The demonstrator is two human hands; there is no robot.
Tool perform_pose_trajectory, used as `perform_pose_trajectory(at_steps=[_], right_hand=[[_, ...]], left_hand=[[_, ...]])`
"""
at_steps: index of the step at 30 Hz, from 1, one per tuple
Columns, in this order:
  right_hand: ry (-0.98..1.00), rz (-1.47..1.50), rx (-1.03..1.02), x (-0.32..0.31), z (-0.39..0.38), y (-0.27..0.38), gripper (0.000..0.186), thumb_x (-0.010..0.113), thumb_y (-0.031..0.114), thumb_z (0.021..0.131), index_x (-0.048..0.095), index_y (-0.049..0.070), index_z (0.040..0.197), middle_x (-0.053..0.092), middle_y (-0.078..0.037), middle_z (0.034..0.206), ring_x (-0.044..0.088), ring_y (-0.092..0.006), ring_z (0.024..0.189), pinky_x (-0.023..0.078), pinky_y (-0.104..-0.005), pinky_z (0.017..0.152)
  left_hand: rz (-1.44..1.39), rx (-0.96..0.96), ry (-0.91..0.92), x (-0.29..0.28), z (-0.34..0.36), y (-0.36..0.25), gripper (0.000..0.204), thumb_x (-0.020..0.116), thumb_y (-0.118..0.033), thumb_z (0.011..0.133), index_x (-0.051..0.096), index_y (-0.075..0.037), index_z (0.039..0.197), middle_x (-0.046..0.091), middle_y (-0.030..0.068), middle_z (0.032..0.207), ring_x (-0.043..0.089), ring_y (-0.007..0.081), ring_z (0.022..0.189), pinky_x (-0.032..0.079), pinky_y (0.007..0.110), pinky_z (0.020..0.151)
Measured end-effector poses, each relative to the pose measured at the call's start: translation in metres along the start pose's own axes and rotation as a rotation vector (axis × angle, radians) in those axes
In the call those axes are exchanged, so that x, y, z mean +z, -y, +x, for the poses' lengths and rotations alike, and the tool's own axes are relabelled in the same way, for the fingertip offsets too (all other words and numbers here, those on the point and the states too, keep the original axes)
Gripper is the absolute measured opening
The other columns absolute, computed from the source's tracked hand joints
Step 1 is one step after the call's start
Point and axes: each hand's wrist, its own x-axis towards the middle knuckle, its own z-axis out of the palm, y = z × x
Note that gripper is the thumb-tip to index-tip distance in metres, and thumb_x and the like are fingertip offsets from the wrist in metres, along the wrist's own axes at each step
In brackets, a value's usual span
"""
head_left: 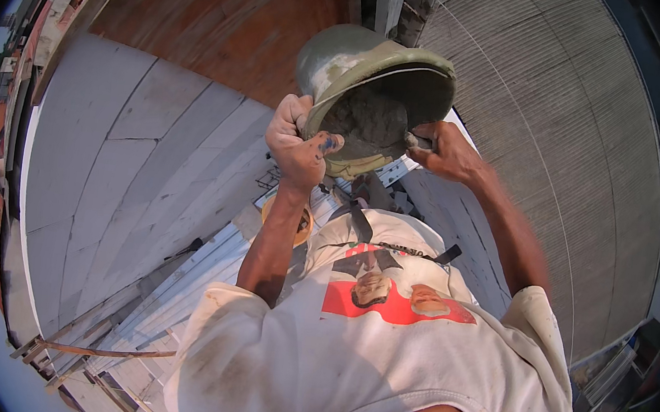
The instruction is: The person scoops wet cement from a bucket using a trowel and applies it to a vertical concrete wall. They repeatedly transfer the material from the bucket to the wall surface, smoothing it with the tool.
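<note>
A greenish-grey bucket (341, 58) is raised in front of my chest, tipped so that its mouth faces down and toward me. Wet grey mortar (367, 117) clings to its inside. My left hand (298, 142), smeared with pale dust and a dark blue mark, is closed on the left side of the rim. On the right side, my right hand (447, 152) grips the rim with curled fingers. A thin handle wire runs across the bucket's mouth. Just below the rim shows a yellowish edge (358, 166); I cannot tell what it belongs to.
A grey block wall (138, 121) runs along the left, with a brown panel (235, 35) beyond it. To the right spreads a corrugated roof (533, 107). An orange-yellow round container (303, 227) shows behind my left forearm. Long pale metal sheets (177, 282) lie below.
</note>
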Motion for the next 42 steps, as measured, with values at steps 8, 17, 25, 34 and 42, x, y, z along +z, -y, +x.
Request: perform_pose_trajectory(at_steps=[8, 17, 25, 34, 42], right_hand=[[0.055, 0.227, 0.008, 0.026, -0.011, 0.036, 0.040, 0.072, 0.023, 0.089, 0.073, -0.005, 0.117, 0.070, -0.010, 0.081, 0.058, -0.0151, 0.068, 0.049, -0.0356, 0.065], [0.118, 0.085, -0.128, 0.000, -0.011, 0.084, 0.039, 0.074, 0.023, 0.093, 0.071, -0.003, 0.122, 0.072, -0.010, 0.087, 0.062, -0.0138, 0.071, 0.051, -0.0329, 0.065], [0.333, 0.090, -0.213, -0.069, -0.016, 0.194, 0.034, 0.066, 0.031, 0.100, 0.068, -0.003, 0.106, 0.063, -0.007, 0.077, 0.063, -0.0142, 0.066, 0.051, -0.0342, 0.059], [0.478, 0.970, -0.583, -0.191, 0.089, 0.296, 0.032, 0.051, 0.023, 0.109, 0.059, -0.008, 0.115, 0.058, -0.003, 0.075, 0.054, -0.0029, 0.051, 0.046, -0.0168, 0.036], [0.308, 0.992, -0.825, -0.222, 0.095, 0.309, 0.038, 0.048, 0.023, 0.109, 0.051, -0.009, 0.128, 0.055, -0.002, 0.080, 0.053, -0.0023, 0.057, 0.048, -0.0163, 0.040]], left_hand=[[-0.072, -0.109, -0.247, 0.001, -0.013, 0.015, 0.029, 0.070, 0.013, 0.071, 0.058, -0.006, 0.089, 0.059, -0.0017, 0.085, 0.052, 0.0070, 0.076, 0.046, 0.022, 0.071], [-0.318, -0.223, -0.627, -0.007, -0.011, 0.003, 0.020, 0.068, -0.006, 0.098, 0.065, -0.004, 0.118, 0.069, 0.0079, 0.111, 0.067, 0.0190, 0.098, 0.057, 0.037, 0.087], [-0.418, -0.308, -0.833, -0.055, -0.037, -0.014, 0.040, 0.066, 0.005, 0.089, 0.059, -0.001, 0.128, 0.066, 0.0134, 0.121, 0.068, 0.0278, 0.102, 0.058, 0.043, 0.088], [-0.346, -0.328, -0.882, -0.083, -0.075, 0.006, 0.041, 0.047, 0.009, 0.081, 0.057, 0.001, 0.120, 0.065, 0.0183, 0.113, 0.068, 0.0285, 0.094, 0.059, 0.045, 0.086], [-0.311, -0.496, -0.977, -0.049, -0.059, 0.001, 0.043, 0.047, 0.009, 0.077, 0.057, -0.001, 0.117, 0.064, 0.0160, 0.110, 0.067, 0.0279, 0.092, 0.058, 0.043, 0.085]])
